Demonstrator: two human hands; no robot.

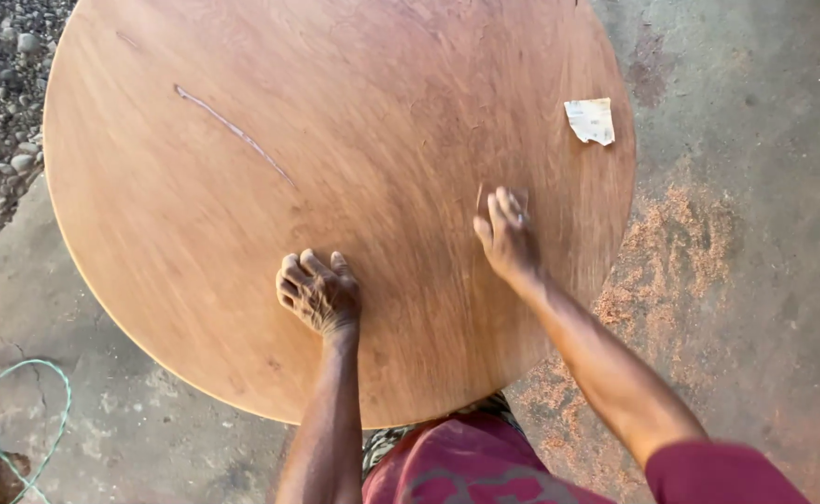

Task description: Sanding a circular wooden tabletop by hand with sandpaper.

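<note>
A large round wooden tabletop (pixel 242 168) fills most of the view. My left hand (pixel 319 292) rests on it near its front edge with the fingers curled under. My right hand (pixel 506 233) presses flat on the wood to the right, over a small brownish piece, probably sandpaper (pixel 519 198), whose edge shows past the fingertips. A torn scrap of whitish paper (pixel 590 120) lies on the tabletop near its right rim. A pale scratch (pixel 233 131) runs across the upper left of the wood.
Sawdust (pixel 681 243) is scattered on the concrete floor to the right of the tabletop. Gravel (pixel 0 84) lies at the upper left. A thin green cord (pixel 27 411) loops on the floor at the lower left.
</note>
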